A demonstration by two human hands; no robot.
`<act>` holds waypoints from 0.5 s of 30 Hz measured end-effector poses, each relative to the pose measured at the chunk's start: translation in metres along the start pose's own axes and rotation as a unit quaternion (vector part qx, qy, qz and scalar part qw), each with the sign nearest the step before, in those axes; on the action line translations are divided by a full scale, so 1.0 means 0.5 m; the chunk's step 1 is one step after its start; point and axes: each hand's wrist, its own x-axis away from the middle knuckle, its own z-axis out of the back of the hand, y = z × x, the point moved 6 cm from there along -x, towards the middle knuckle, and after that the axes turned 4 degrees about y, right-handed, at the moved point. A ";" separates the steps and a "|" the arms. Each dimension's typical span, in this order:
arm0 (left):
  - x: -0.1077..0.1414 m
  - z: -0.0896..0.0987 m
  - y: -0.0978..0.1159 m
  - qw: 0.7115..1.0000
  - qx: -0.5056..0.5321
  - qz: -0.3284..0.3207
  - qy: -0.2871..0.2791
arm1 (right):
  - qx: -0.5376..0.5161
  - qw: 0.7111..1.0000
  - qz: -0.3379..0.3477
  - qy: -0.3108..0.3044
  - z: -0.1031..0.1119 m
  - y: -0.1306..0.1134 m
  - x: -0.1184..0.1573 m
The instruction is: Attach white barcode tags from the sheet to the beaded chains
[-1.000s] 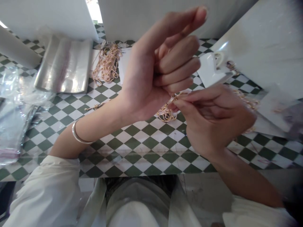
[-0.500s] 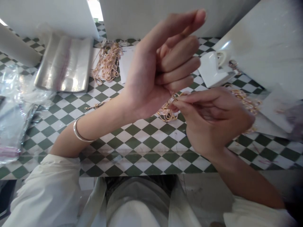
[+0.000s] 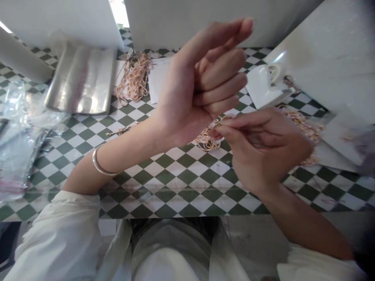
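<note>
Pinching a small gold jewelry piece in the right hand, right by the heel of the left hand. Curling the left fingers in, can't tell around what. Got beaded strands on the table near both.

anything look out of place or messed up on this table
A thin strand lies alone beside the left forearm, apart from the pink beaded heap. The clear bags at far left look crumpled, unlike the flat stack nearby. Nothing looks plainly spilled or broken.
</note>
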 end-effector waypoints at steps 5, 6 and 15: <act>0.004 -0.003 0.002 1.000 0.017 -0.001 -0.008 | -0.009 1.000 -0.008 0.001 -0.001 -0.001 0.002; 0.005 -0.003 0.002 1.000 0.016 0.003 -0.009 | -0.014 1.000 -0.012 0.000 -0.001 -0.001 0.003; 0.001 0.005 0.007 1.000 0.016 0.005 -0.006 | 0.045 0.998 -0.017 -0.026 0.004 -0.006 -0.005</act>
